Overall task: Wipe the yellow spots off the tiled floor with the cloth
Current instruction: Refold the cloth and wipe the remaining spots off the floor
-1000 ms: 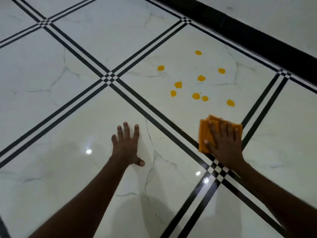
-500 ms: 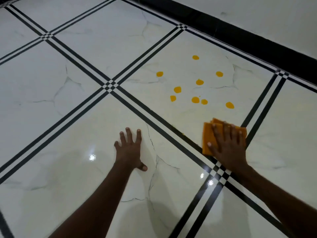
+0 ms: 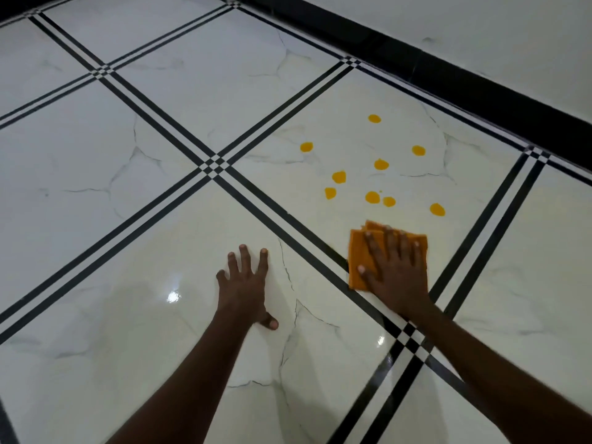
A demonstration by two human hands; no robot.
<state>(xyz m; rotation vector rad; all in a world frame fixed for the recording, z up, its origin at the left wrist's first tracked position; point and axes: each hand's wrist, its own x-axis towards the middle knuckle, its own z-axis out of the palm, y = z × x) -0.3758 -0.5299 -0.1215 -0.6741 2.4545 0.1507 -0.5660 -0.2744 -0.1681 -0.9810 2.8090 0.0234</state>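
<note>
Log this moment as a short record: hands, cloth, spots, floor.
left hand: flat on the floor, fingers spread, holds nothing
right hand: presses flat on the cloth, fingers straight
cloth: orange, folded, lying on the floor on the near side of the spots
yellow spots: nine, plus a tiny fleck, all on one tile, none under the cloth
floor: glossy white tiles with black lines

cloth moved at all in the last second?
Yes. The right hand has slid the cloth forward, away from the stripe crossing by the wrist and closer to the yellow spots; none touched yet.
</note>
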